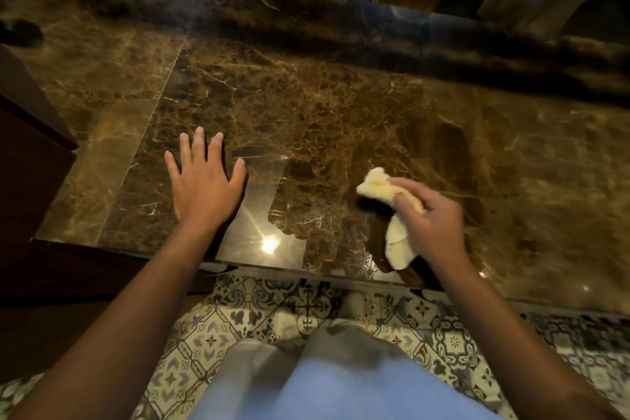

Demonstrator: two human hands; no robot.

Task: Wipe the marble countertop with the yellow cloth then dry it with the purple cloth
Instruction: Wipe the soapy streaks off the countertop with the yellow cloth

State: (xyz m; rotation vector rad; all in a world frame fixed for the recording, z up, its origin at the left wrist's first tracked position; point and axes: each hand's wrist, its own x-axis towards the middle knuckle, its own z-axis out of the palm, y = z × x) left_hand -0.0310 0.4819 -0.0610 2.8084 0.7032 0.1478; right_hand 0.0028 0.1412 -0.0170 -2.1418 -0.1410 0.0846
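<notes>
On marble countertop [341, 106]: yellow cloth [378, 187] bunched in right hand [429, 215].

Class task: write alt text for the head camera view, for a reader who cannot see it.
A person's right hand holds a bunched yellow cloth over a brown marble countertop, while the left hand rests flat, fingers spread, on the stone. Patterned floor tiles show below the counter's near edge; no purple cloth is visible.
</notes>
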